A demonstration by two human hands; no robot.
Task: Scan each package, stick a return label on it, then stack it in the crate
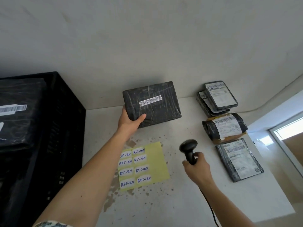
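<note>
White tabletop (188, 202), speckled, set against a pale wall. Black package (152, 104) is held raised above it by the left hand (129, 120), arm outstretched, thumb curled over the near corner; barcode face is turned toward the camera, long axis roughly left-right. Scanner (188, 149) is gripped upright by the right hand (196, 169), fingers wrapped round its handle. Crate (65, 128) stands at left.

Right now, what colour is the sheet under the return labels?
Pale yellow; the sheet shows best in the head view, its only view.
</note>
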